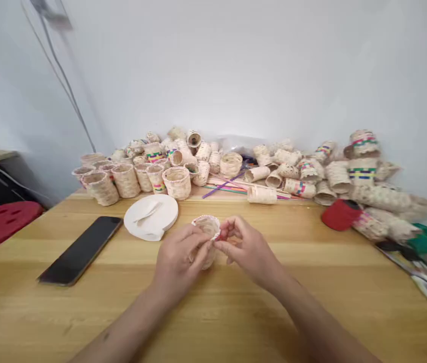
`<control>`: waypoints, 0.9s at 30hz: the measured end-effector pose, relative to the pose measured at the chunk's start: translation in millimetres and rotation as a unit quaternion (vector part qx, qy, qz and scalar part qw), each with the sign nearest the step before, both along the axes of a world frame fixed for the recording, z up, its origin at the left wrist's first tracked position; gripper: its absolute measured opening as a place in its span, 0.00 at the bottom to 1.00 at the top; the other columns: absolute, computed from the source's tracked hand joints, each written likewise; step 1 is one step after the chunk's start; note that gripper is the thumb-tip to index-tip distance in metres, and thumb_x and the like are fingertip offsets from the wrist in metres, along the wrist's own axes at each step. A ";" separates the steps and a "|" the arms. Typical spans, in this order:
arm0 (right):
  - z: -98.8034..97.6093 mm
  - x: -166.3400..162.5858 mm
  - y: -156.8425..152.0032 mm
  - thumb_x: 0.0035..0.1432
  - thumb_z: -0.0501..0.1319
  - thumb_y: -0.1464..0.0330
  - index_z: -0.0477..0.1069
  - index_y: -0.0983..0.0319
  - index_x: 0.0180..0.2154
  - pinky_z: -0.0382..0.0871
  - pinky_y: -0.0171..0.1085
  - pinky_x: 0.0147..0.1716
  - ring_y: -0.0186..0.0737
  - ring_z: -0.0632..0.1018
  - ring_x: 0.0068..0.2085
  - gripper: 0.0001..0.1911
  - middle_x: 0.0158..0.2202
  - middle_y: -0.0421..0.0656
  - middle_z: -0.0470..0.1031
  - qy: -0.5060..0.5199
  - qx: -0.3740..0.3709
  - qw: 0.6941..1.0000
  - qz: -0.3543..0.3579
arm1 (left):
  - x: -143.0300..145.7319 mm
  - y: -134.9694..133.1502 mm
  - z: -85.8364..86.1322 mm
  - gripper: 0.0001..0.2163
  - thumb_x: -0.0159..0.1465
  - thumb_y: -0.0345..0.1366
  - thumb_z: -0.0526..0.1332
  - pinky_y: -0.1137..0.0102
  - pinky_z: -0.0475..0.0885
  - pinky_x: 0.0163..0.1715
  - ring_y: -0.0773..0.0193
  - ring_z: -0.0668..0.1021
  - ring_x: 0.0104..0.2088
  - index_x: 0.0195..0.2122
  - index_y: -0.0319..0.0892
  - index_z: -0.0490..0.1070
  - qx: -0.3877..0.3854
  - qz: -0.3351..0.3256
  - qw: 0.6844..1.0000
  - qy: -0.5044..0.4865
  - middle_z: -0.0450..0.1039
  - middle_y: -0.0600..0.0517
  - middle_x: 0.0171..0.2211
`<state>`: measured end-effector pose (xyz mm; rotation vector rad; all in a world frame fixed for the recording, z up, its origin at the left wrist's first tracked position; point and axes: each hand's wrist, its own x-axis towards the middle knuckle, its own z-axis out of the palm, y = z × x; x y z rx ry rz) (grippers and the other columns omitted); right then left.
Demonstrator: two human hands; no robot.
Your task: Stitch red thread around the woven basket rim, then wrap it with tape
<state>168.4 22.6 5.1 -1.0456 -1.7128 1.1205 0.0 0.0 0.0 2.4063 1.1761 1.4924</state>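
A small woven basket [206, 225] stands upright between my hands near the middle of the table, its rim edged with a pink-and-white twist. My left hand [181, 254] is closed around the basket's left and near side, thumb at the rim. At the rim's right side my right hand [245, 247] pinches with thumb and fingers; a bit of reddish pink shows there, too small to make out. The fingers hide much of the basket's wall. A flat roll of white strip [153, 216] lies just beyond my left hand.
A phone [80, 250] lies on the left of the wooden table [213, 312]. Rimmed baskets [126, 180] stand at the back left. Woven pieces [338, 176] pile up along the wall, with coloured strips [224, 185] among them. A red object [341, 215] sits at right.
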 end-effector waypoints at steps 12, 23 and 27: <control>-10.5 2.7 -7.5 0.55 0.59 0.67 0.73 0.62 0.30 0.57 0.29 0.20 0.29 0.65 0.21 0.06 0.20 0.36 0.68 -0.032 0.036 0.996 -0.072 | 0.2 -1.6 -6.0 0.06 0.60 0.25 0.60 0.72 0.68 0.31 0.66 0.74 0.30 0.36 0.38 0.74 0.052 0.056 0.994 0.074 0.72 0.49 0.30; -8.2 7.3 -13.7 0.62 0.56 0.72 0.72 0.62 0.35 0.65 0.31 0.33 0.33 0.74 0.32 0.06 0.31 0.40 0.75 -0.108 0.292 0.946 -0.090 | 1.4 0.9 0.2 0.05 0.61 0.26 0.60 0.74 0.69 0.32 0.68 0.75 0.31 0.34 0.37 0.75 0.015 0.056 0.997 0.046 0.74 0.50 0.29; -6.7 8.4 -13.8 0.61 0.56 0.72 0.69 0.61 0.36 0.65 0.31 0.31 0.33 0.73 0.30 0.04 0.30 0.39 0.73 -0.110 0.282 0.951 -0.068 | -0.9 2.6 0.4 0.04 0.60 0.27 0.61 0.74 0.70 0.33 0.68 0.75 0.31 0.34 0.37 0.75 0.008 0.058 0.998 0.027 0.74 0.50 0.29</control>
